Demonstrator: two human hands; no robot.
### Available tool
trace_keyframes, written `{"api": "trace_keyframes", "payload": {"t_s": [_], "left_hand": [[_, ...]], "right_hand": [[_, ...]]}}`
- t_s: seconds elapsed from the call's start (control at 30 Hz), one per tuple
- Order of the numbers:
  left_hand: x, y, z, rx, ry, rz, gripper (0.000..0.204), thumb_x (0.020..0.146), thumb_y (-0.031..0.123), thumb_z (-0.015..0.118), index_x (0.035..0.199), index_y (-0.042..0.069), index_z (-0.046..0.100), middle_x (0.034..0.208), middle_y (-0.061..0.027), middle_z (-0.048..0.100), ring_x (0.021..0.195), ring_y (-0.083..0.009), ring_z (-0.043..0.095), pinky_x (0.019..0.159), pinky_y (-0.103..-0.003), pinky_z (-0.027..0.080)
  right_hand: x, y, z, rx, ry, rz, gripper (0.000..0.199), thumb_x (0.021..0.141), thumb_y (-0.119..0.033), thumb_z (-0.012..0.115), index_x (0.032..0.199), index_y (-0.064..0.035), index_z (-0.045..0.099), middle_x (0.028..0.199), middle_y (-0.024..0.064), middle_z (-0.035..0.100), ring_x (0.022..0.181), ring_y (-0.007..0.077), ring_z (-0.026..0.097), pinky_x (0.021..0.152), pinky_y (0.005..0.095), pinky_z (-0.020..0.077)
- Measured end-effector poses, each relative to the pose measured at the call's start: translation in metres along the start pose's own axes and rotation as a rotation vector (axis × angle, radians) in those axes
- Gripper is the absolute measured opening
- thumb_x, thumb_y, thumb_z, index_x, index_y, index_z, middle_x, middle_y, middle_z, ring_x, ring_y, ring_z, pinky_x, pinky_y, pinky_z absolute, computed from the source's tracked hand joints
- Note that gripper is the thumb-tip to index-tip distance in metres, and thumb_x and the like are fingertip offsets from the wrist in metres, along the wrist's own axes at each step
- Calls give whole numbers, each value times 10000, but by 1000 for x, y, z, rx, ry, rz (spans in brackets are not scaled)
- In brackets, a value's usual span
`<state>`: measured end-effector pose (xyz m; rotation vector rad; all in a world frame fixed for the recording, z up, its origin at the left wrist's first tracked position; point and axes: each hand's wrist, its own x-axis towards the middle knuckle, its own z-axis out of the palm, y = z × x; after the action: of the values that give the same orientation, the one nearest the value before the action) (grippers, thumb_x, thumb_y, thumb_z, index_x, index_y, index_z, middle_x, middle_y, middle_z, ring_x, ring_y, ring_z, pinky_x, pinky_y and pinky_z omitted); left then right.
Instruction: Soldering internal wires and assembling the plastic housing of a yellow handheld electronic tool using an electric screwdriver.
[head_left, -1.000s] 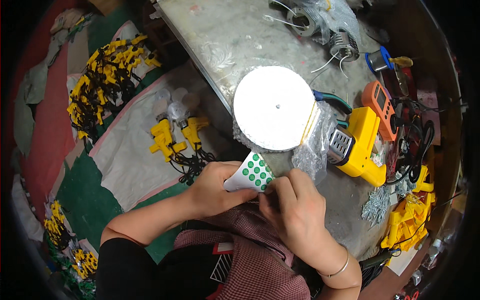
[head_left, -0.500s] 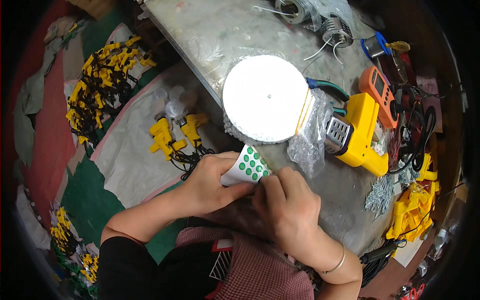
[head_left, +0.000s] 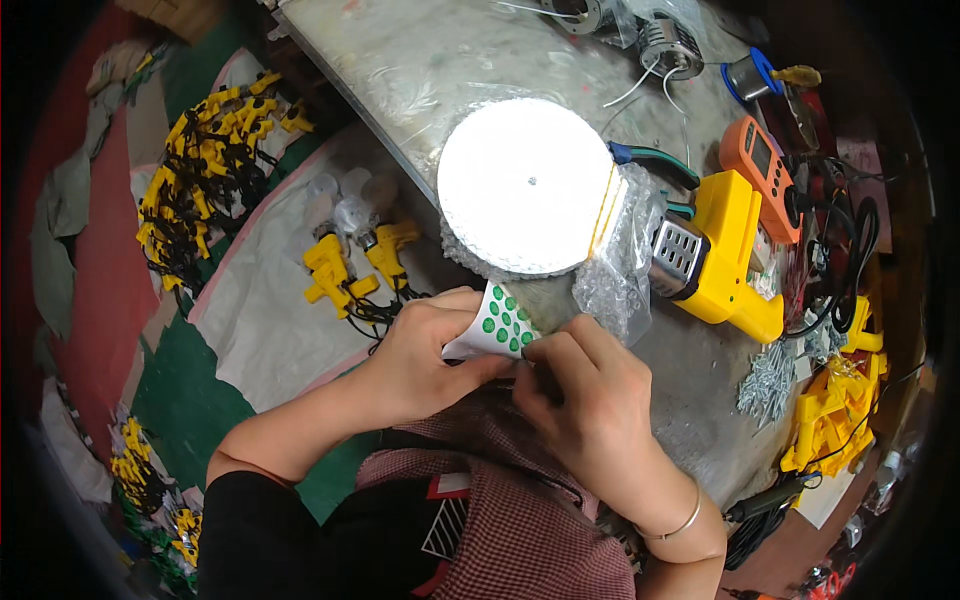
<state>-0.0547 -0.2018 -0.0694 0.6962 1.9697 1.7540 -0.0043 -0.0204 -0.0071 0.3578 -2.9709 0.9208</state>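
Note:
My left hand (head_left: pixel 420 345) grips a white sheet of round green stickers (head_left: pixel 505 322) by its left and lower edges, thumb underneath. The sheet is bent and tilted in front of the table edge. Close against its lower right corner is my right hand (head_left: pixel 598 390), fingers curled in a pinch; the fingertips are mostly hidden, so what they hold cannot be made out. Just beyond both hands lies a large white disc (head_left: pixel 525 190) on bubble wrap (head_left: pixel 620 290). Right of it, a yellow heat-gun-like tool (head_left: pixel 728 260) with a slotted metal nose rests on the table.
Pliers (head_left: pixel 660 163), an orange multimeter (head_left: pixel 762 175) and a solder spool (head_left: pixel 750 76) stand at the right. Screws (head_left: pixel 768 385) and yellow plastic shells (head_left: pixel 835 415) lie lower right. Metal cylinders (head_left: pixel 668 48) sit at the back. Yellow tools with black cables (head_left: pixel 205 170) cover the floor at left.
My right hand has moved slightly right and its fingertips have drawn back a little from the sheet. My left hand keeps its hold. The whole view has shifted slightly.

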Motion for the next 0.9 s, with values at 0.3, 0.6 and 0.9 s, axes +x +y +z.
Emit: {"api": "trace_keyframes", "payload": {"t_s": [0.3,0.6,0.9], "left_hand": [[4,3,-5,133,-20,40,232,730,14,746,958,25,707,927,-105,682,853,-278,643,741,-350,509],[41,49,-29,939,182,511,509,751,335,780,1137,34,641,1184,-174,599,1062,-372,571,895,-460,467],[90,40,-2,1277,-139,271,1041,805,702,510,1465,-74,302,1538,-265,304,1430,-422,295,1151,-549,197]], "right_hand": [[-2,7,-12,183,5,113,119,733,7,708,811,-36,629,728,90,546,596,239,587,536,333,467],[7,104,-115,-76,541,337,37,779,-50,671,776,-13,671,712,86,616,619,201,607,588,305,471],[16,126,-111,69,325,408,108,806,-110,618,793,-34,694,832,114,656,791,318,658,717,415,516]]}}
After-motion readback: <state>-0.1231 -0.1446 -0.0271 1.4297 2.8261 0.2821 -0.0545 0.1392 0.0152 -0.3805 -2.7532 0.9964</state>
